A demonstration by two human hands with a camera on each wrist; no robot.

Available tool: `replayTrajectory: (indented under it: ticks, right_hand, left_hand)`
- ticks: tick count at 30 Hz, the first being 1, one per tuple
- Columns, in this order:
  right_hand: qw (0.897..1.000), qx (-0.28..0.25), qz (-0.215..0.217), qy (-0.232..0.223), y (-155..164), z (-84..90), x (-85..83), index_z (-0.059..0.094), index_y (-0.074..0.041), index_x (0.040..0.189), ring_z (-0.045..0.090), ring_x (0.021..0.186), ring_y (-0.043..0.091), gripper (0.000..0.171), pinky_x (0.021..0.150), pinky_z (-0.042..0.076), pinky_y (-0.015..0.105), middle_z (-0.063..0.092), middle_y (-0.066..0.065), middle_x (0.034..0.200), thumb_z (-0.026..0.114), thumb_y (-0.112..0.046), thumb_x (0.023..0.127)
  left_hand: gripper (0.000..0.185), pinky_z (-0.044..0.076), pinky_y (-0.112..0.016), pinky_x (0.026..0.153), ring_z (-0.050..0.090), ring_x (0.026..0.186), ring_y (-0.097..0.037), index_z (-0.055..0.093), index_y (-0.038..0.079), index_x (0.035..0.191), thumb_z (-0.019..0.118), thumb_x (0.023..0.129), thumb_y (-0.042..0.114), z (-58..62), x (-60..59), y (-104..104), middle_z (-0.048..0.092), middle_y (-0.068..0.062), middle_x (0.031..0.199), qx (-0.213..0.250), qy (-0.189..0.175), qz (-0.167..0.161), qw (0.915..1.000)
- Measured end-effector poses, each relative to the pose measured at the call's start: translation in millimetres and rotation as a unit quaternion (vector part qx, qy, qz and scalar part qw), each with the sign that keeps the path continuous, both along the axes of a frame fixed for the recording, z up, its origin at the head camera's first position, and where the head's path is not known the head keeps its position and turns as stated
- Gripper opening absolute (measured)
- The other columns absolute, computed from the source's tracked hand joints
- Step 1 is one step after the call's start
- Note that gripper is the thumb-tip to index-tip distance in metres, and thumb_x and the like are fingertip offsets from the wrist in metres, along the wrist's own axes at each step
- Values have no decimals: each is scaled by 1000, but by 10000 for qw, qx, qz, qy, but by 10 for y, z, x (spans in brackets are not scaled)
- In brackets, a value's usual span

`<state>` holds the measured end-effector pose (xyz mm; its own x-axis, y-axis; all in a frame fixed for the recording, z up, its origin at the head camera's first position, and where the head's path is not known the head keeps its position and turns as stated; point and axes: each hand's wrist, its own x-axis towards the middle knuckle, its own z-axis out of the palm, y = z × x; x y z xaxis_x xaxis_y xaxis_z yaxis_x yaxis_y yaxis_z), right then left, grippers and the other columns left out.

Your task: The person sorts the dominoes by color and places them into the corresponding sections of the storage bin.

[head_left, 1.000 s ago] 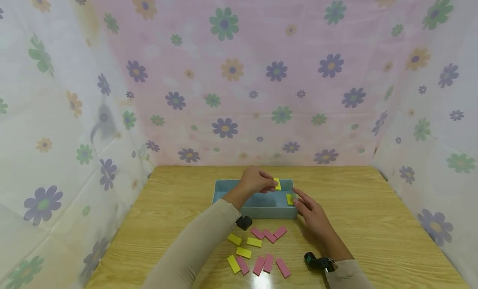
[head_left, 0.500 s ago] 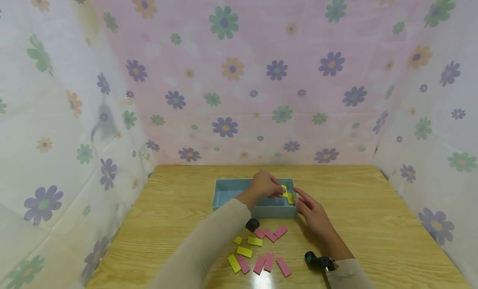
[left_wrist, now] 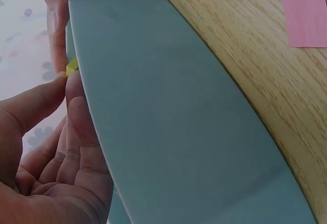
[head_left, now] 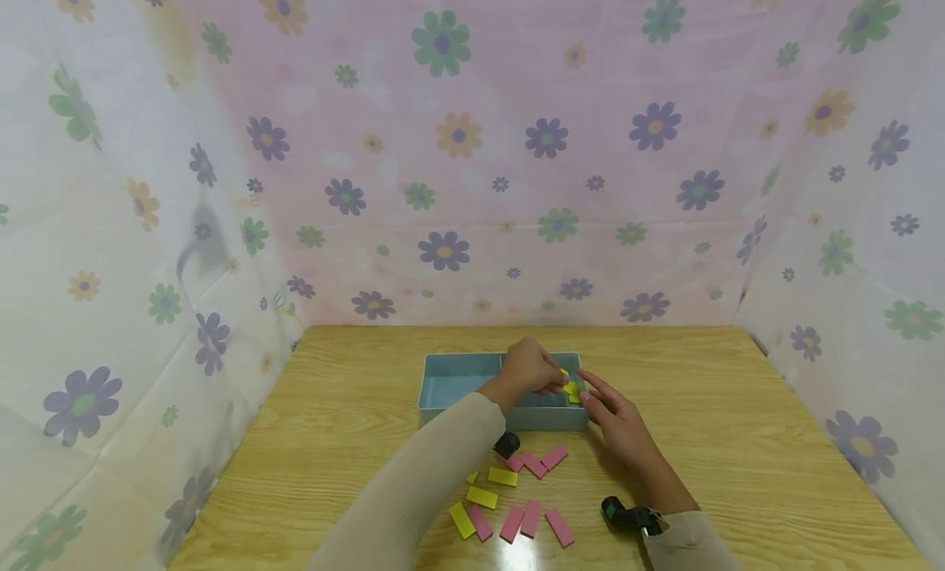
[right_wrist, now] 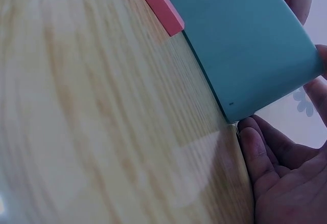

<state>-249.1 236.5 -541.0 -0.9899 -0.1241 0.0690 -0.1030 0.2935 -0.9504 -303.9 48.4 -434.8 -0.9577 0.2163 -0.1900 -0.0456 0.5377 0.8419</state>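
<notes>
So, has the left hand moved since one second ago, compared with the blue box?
Yes. The left hand with its yellow block moved right and down into the blue box, toward the right hand.

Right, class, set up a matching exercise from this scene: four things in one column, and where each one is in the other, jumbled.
Things:
1. left hand
2. right hand
3. pink blocks
4. blue tray

Places:
A. lying loose on the wooden table, nearer the person than the tray
B. over the tray's right end, pinching a yellow block
C. on the table's far half, by the flowered backdrop
D. at the tray's right near corner, fingers straight

Pairs: 1-B, 2-D, 3-A, 4-C
</notes>
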Motion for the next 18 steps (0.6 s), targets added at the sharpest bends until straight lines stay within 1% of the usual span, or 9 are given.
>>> replayTrajectory:
  ticks: [4, 10, 12, 18]
  right_hand:
    - [10000, 6, -5, -13, -5, 7, 7, 42, -29, 159, 51, 141, 38, 55, 109, 51, 49, 50, 20, 155, 51, -46, 108]
    - [10000, -38, 4, -6, -10, -6, 7, 42, -29, 159, 51, 141, 40, 55, 109, 51, 50, 49, 22, 156, 51, -46, 108]
    - [10000, -16, -14, 0, -9, -15, 5, 43, -29, 159, 51, 141, 40, 55, 109, 51, 50, 49, 22, 155, 51, -47, 108]
    - [10000, -42, -22, -22, -7, -17, 1, 42, -30, 159, 51, 141, 40, 55, 110, 49, 51, 50, 22, 155, 51, -48, 108]
  left_hand:
    - [9, 64, -45, 75, 79, 82, -31, 82, 2, 81, 85, 85, 9, -41, -41, -7, 77, -10, 70, -31, -47, 13, 10000]
    - [9, 65, -44, 73, 79, 80, -29, 82, 3, 81, 86, 85, 10, -104, -84, -29, 75, -6, 65, -60, -103, 69, 9999]
    - [9, 65, -43, 73, 79, 80, -29, 82, 3, 81, 86, 85, 10, -120, -93, -37, 75, -6, 64, -47, -141, 104, 9998]
    - [9, 65, -44, 73, 79, 79, -29, 82, 3, 80, 85, 85, 9, -144, -104, -59, 75, -7, 65, -25, -103, 81, 9999]
